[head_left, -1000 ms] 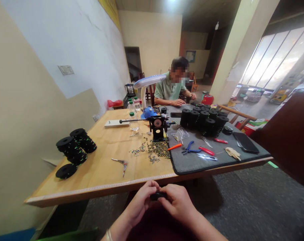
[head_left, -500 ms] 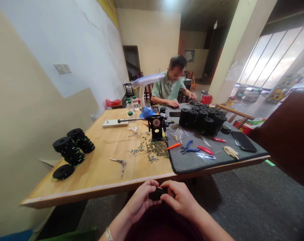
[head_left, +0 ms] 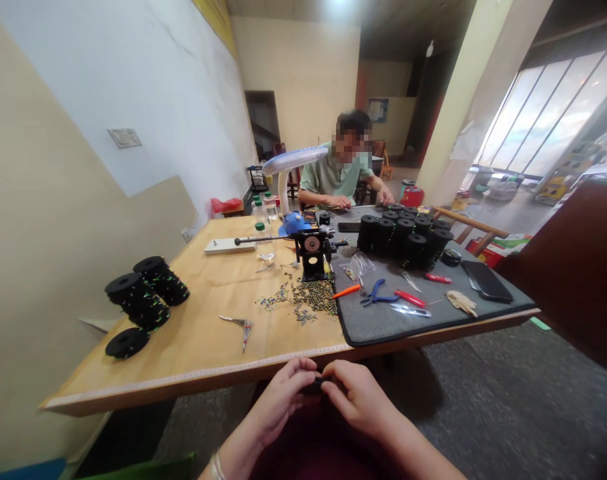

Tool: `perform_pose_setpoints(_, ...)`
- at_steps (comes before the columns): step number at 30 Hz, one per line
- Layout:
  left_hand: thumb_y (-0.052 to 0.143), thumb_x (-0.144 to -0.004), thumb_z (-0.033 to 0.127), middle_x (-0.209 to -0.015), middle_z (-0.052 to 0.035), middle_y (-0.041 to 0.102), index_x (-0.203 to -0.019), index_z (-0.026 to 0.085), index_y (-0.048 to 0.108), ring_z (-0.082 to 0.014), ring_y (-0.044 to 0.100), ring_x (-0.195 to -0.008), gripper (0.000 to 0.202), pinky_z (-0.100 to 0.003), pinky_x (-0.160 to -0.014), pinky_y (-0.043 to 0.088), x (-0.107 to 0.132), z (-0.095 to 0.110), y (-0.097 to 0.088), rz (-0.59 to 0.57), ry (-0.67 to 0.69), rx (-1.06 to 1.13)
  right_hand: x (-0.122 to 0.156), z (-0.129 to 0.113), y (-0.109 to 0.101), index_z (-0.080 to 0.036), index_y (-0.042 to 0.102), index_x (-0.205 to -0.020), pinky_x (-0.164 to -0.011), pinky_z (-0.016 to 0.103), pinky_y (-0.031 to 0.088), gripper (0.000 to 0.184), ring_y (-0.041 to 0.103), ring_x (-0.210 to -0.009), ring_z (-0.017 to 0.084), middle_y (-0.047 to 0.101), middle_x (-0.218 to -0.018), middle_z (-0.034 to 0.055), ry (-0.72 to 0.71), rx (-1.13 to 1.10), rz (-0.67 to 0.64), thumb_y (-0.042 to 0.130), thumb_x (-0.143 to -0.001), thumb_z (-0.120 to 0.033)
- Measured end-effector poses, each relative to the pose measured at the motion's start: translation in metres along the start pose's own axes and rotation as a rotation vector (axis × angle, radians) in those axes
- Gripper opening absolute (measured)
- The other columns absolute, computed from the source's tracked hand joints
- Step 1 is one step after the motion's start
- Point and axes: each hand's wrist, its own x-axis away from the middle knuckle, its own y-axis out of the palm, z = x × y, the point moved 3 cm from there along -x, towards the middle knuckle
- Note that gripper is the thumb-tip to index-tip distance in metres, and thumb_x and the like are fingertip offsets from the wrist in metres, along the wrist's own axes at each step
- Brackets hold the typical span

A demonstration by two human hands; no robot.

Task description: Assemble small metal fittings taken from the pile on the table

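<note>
Before the table point(head_left: 193, 327), the left hand point(head_left: 282, 395) and right hand point(head_left: 357, 395) were closed on a black piece point(head_left: 312, 386) (mostly hidden); the step looked like fine handling, the next move probably needing a steady pinch.

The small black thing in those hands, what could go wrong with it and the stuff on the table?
The small black thing is between the fingers of the left hand and right hand, just off the table's near edge, so a slip could drop it into the lap or onto the floor. The tiny loose pieces lie in an open heap, so a bump might scatter them.
</note>
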Motion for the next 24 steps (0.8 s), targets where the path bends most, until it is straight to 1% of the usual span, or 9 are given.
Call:
perform_pose_setpoints(4,0.064,-0.074,0.021,-0.088,-0.0058,0.068,-0.093,0.017,0.054,-0.0196,0.064,-0.085,0.022,-0.034,-0.077,0.05,0.002,0.001,0.004,-0.033,-0.027,0.129,0.002,0.006,-0.006,-0.018,0.055,-0.076,-0.061,0.023,0.037,0.016,0.051,-0.064,0.014,0.057,-0.071,-0.0001,0.062,-0.054,0.075,0.049,-0.09,-0.023)
perform_pose_setpoints(8,0.062,-0.076,0.02,-0.097,-0.0108,0.07,-0.102,0.016,0.051,-0.022,0.066,-0.086,0.029,-0.037,-0.079,0.05,0.004,0.003,0.006,-0.075,0.003,0.223,0.004,0.01,0.0,-0.018,0.052,-0.075,-0.063,0.024,0.039,0.019,0.05,-0.067,0.014,0.054,-0.073,0.0005,0.098,-0.189,0.181,0.048,-0.091,-0.027)
perform_pose_setpoints(10,0.061,-0.078,0.02,-0.103,-0.0133,0.069,-0.108,0.015,0.05,-0.0218,0.066,-0.088,0.032,-0.038,-0.082,0.05,0.004,0.002,0.006,-0.084,0.029,0.256,0.005,0.014,0.009,-0.018,0.051,-0.079,-0.056,0.023,0.039,0.022,0.05,-0.06,0.013,0.055,-0.07,-0.0001,0.166,-0.345,0.174,0.046,-0.093,-0.035)
perform_pose_setpoints(13,0.06,-0.078,0.019,-0.112,-0.0152,0.066,-0.113,0.016,0.049,-0.0241,0.063,-0.1,0.036,-0.038,-0.084,0.049,0.005,0.0,0.006,-0.1,0.069,0.3,0.006,0.019,0.026,-0.019,0.044,-0.083,-0.039,0.019,0.031,0.034,0.041,-0.039,0.01,0.055,-0.057,-0.0029,0.315,-0.633,0.102,0.044,-0.092,-0.052)
perform_pose_setpoints(15,0.061,-0.076,0.019,-0.117,-0.0153,0.064,-0.115,0.017,0.05,-0.0263,0.06,-0.105,0.041,-0.038,-0.082,0.048,0.004,-0.002,0.006,-0.109,0.088,0.313,0.005,0.02,0.031,-0.02,0.042,-0.082,-0.04,0.019,0.035,0.038,0.046,-0.041,0.011,0.056,-0.058,-0.0018,0.332,-0.735,0.113,0.046,-0.09,-0.056)
perform_pose_setpoints(16,0.062,-0.074,0.019,-0.119,-0.015,0.063,-0.115,0.018,0.05,-0.0272,0.059,-0.107,0.043,-0.037,-0.082,0.048,0.003,-0.003,0.005,-0.111,0.093,0.304,0.005,0.019,0.031,-0.019,0.044,-0.082,-0.044,0.021,0.04,0.037,0.05,-0.045,0.012,0.058,-0.062,-0.0005,0.314,-0.737,0.137,0.047,-0.09,-0.055)
perform_pose_setpoints(18,0.065,-0.072,0.02,-0.121,-0.0137,0.061,-0.115,0.019,0.051,-0.0277,0.057,-0.11,0.045,-0.038,-0.085,0.046,0.001,-0.005,0.004,-0.095,0.115,0.233,0.004,0.015,0.026,-0.018,0.048,-0.084,-0.053,0.024,0.045,0.033,0.054,-0.054,0.014,0.058,-0.068,0.0011,0.256,-0.634,0.185,0.047,-0.092,-0.05)
perform_pose_setpoints(22,0.074,-0.07,0.027,-0.109,-0.0127,0.064,-0.108,0.017,0.054,-0.0263,0.057,-0.108,0.044,-0.038,-0.094,0.041,-0.003,-0.005,-0.001,-0.031,0.2,-0.069,0.003,0.001,0.012,-0.017,0.055,-0.088,-0.067,0.027,0.046,0.023,0.057,-0.071,0.017,0.061,-0.081,0.0056,0.086,-0.263,0.205,0.043,-0.095,-0.035)
perform_pose_setpoints(24,0.076,-0.068,0.027,-0.103,-0.0117,0.065,-0.103,0.017,0.055,-0.0252,0.058,-0.103,0.042,-0.038,-0.093,0.041,-0.003,-0.006,-0.002,-0.016,0.204,-0.154,0.003,-0.002,0.009,-0.017,0.056,-0.089,-0.071,0.027,0.046,0.02,0.058,-0.077,0.018,0.061,-0.086,0.0066,0.046,-0.201,0.178,0.043,-0.095,-0.032)
